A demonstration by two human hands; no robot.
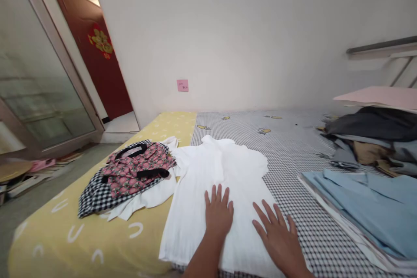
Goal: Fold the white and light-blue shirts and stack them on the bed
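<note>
A white short-sleeved shirt (198,182) lies spread flat on the bed, its collar toward the wall and its hem toward me. My left hand (219,210) rests palm down on the middle of the shirt, fingers spread. To the right, my right hand (278,234) is over the shirt's lower right edge, its fingers also spread and nothing held. Left of the shirt lies a loose heap with a pink patterned garment (140,167), a black-and-white checked garment (94,195) and white cloth (153,193) beneath.
The bed has a yellow cover (65,234) at left and a checked cover (289,173) at right. Folded light-blue clothes (374,200) lie at right, with dark clothes (374,124) piled behind. A pink note (183,85) is on the wall (247,43).
</note>
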